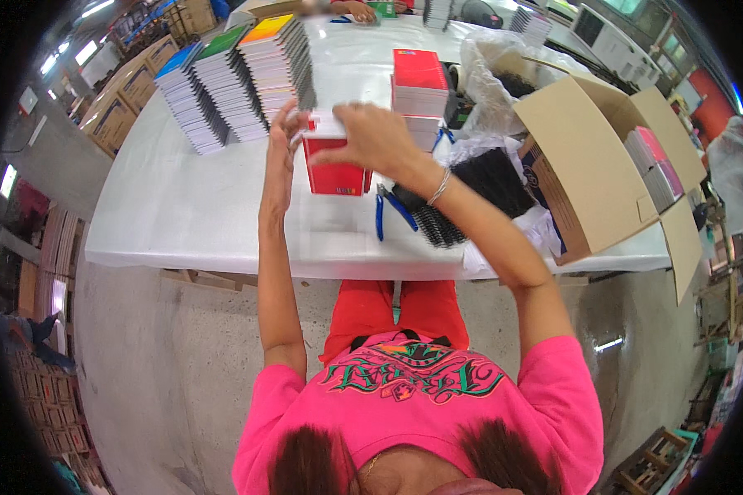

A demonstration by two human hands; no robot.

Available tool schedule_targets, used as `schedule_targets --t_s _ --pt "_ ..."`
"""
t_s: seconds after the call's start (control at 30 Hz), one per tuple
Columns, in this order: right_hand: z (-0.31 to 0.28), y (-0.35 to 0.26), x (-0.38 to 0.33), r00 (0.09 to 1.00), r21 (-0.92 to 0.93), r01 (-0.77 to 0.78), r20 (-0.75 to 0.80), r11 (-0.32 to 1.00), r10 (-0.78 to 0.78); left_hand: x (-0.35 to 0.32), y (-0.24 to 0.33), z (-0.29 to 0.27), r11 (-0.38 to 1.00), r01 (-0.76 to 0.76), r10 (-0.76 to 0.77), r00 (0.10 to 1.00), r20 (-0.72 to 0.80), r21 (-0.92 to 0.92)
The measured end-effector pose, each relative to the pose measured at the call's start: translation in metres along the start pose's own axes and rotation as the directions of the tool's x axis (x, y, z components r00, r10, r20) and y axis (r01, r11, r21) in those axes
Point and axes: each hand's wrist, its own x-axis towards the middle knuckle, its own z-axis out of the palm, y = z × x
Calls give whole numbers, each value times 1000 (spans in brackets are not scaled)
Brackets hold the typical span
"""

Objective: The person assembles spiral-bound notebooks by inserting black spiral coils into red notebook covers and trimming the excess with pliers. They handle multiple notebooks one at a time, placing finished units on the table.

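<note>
Red notebook (336,179): at the white table (182,231), between both hands.
Left hand (281,157): beside its left edge, fingers bent; we cannot tell whether they grip.
Right hand (373,139): across its upper part, thumb over red; blurred, hold unclear to us.
Pliers (405,211): near, handles spread.

A grey floor (173,346) was spread beneath a white-covered table (165,223), and a streak of light (609,345) (thin but bright) was reflected on its right side. The left was lined with cardboard cartons (132,95); the upper background was lit by strip lights (97,8) and a pale window (623,6), seen at the right.
</note>
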Motion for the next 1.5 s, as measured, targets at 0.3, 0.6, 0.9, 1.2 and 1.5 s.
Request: schedule_targets --t_s 0.3,0.6,0.9,1.2,1.5 --pt "80 -6 -42 998 573 14 -59 819 24 -69 -54 -28 978 141 -146 989 18 152" --pt "135 -4 -77 948 947 -258 210 190 239 -83 -69 -16 974 226 -226 974 -20 18" --pt "126 -5 -79 949 872 -310 261 380 177 -87 -67 -26 947 319 -321 945 61 47" --pt "120 -6 -77 982 850 -185 146 493 118 -86 -45 -16 963 223 -230 973 30 149" --pt "138 4 -89 977 783 -199 207 589 55 -104 -67 -18 946 251 -248 968 -39 205"
